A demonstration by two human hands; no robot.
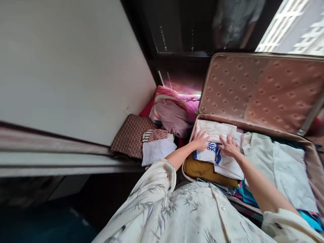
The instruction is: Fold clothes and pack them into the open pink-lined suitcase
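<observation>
head view: both hands, left (200, 140) and right (230, 146), rest flat, grip released, atop folded white cloth (215, 141).

suitcase lid lining (255, 91): quilted satin, slight sheen | folded white garment (215, 131): matt cloth | wall (63, 60): smooth, matt

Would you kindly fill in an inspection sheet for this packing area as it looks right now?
Surface: open suitcase, patterned lid raised.
Job's things: white folded garment with blue print atop a mustard garment.
Clutter: pale clothes at right; pink bundle, patterned cushion, striped cloth beside the case.
Grips: left hand and right hand both flat on the white garment, fingers spread.
Cables: nothing seen.
Surroundings: white panel, dark cabinet behind.
</observation>
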